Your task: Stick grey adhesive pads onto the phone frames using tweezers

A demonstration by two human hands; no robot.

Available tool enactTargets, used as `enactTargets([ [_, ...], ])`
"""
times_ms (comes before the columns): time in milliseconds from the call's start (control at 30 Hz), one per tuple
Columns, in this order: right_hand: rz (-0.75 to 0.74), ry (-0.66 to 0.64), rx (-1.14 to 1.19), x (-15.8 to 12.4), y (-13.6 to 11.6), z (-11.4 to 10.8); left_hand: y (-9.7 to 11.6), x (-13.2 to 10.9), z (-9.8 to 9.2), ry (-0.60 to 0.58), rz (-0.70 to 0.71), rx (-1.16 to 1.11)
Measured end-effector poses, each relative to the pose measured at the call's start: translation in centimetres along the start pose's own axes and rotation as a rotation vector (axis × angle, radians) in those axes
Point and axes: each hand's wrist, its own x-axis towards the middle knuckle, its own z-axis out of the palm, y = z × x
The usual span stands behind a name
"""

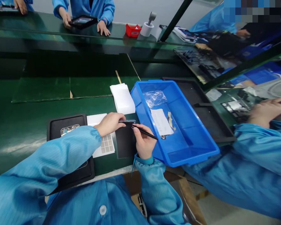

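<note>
Tweezers (pixel 146 132) in right hand (pixel 143 143) meet strip (pixel 127 121) pinched by left hand (pixel 109 124) beside black tray (pixel 53 128); circuit board (pixel 70 129) inside, grey pads (pixel 107 144) left.

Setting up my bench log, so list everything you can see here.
Blue plastic tray: one, bright blue, right of the hands.
Clear plastic bag: one, transparent, inside the tray.
White paper slip: one, white, inside the tray.
Stack of white sheets: one, white, left of the tray.
Black rectangular fixture: one, black, on the bench.
Small circuit board: one, multicoloured, in the fixture.
Gridded white sheet: one, white with tan squares, under the left hand.
Green workbench: one, dark green, under everything.
Red box: one, red, far bench.
Co-worker's hands: two, across the bench.
Thin dark strip: one, dark, in the left hand.
Slim black tweezers: one, black, in the right hand.
Left hand: one, bare, centre.
Right hand: one, bare, centre.
</note>
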Motion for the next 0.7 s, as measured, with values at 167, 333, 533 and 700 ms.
enactTargets([
  [167,-0.047,-0.031,-0.031,0.3,-0.2,0.1,0.5,-0.8,-0.2,0.022,-0.019,-0.051],
  [333,-0.101,-0.051,-0.042,0.4,-0.4,0.0,0.7,-1.2,-0.3,0.042,-0.028,-0.073],
  [533,-0.119,-0.086,-0.057,0.4,-0.3,-0.1,0.7,-1.3,-0.4,0.031,-0.023,-0.097],
  [700,-0.152,-0.098,-0.052,0.6,-0.5,-0.1,1.0,-1.4,-0.7,0.005,-0.007,-0.071],
])
